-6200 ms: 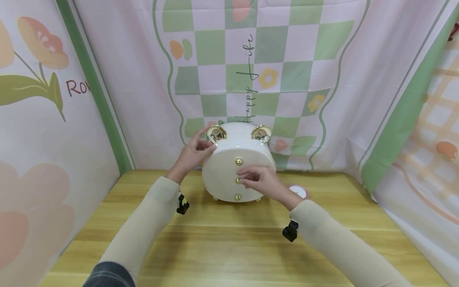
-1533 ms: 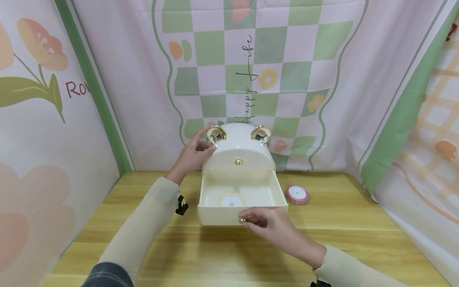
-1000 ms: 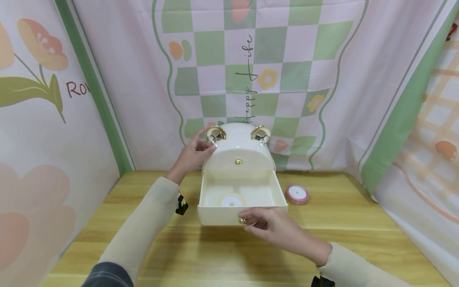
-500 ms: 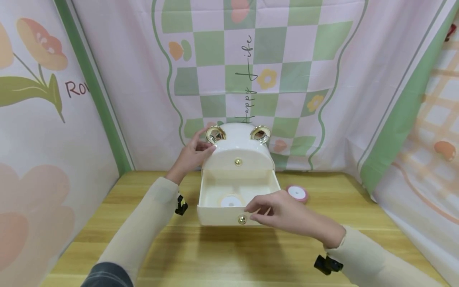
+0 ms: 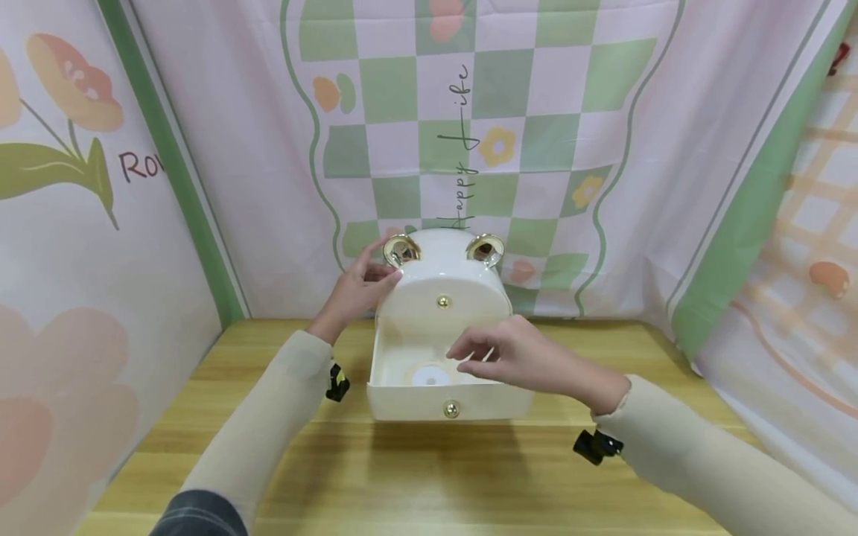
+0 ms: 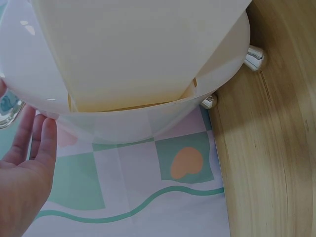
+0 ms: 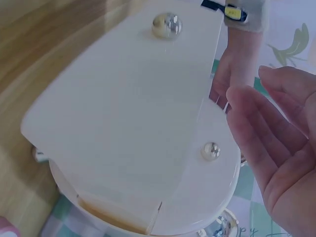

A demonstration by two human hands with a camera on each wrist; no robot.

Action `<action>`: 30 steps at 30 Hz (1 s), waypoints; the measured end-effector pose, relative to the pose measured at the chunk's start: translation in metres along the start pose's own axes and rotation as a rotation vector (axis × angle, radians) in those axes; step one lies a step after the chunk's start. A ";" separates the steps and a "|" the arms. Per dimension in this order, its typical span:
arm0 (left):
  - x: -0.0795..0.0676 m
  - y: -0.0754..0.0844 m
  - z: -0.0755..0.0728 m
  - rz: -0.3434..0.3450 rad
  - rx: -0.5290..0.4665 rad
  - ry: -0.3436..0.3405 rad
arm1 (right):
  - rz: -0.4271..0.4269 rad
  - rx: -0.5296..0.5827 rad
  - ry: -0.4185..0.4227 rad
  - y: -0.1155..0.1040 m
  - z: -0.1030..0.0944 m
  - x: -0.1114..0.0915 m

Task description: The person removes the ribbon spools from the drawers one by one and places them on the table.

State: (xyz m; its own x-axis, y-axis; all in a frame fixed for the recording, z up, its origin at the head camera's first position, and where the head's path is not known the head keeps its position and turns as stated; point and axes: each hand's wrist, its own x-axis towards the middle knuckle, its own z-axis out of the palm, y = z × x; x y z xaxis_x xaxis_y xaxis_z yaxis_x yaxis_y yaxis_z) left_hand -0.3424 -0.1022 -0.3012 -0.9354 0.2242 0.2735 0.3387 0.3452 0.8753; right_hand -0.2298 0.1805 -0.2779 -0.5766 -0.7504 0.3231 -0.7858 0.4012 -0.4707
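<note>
A glossy white storage box point(image 5: 445, 260) with gold-rimmed ears stands on the table, its lower drawer point(image 5: 409, 402) pulled far out. In the drawer lies a flat ribbon spool point(image 5: 427, 375), white-faced with a pale peach rim, partly behind the drawer front. My left hand point(image 5: 357, 290) rests on the box's left side by the ear, fingers fairly straight in the left wrist view. Over the drawer's right half hovers my right hand point(image 5: 512, 356), fingers loosely bent with nothing between them. The drawer's gold knob point(image 5: 452, 409) is free of it.
A pink-rimmed spool point(image 7: 7, 231) shows at the corner of the right wrist view; my right hand and arm hide it in the head view. The wooden table point(image 5: 322, 476) runs back to a patterned curtain point(image 5: 395, 89), with printed cloth on both sides.
My right hand pulled the drawer out by its knob, then let go and rose leftward over the drawer. The spool inside came into view. The left hand kept its place.
</note>
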 end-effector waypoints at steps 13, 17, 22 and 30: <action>0.001 0.001 -0.001 0.003 -0.002 0.010 | -0.072 -0.031 -0.120 0.023 -0.025 0.047; 0.001 0.000 -0.001 0.001 -0.008 0.017 | -0.071 -0.069 -0.179 0.028 -0.025 0.060; 0.002 -0.001 -0.001 0.005 -0.018 0.024 | -0.020 -0.022 -0.327 0.035 -0.024 0.073; 0.003 -0.003 0.000 0.016 -0.015 0.022 | 0.111 0.053 -0.493 0.049 -0.016 0.089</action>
State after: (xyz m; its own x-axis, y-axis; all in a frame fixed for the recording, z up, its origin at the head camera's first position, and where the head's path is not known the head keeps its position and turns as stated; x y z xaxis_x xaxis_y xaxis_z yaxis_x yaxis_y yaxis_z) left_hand -0.3458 -0.1025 -0.3033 -0.9320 0.2097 0.2956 0.3519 0.3284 0.8765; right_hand -0.3237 0.1418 -0.2586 -0.4722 -0.8684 -0.1512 -0.7059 0.4753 -0.5252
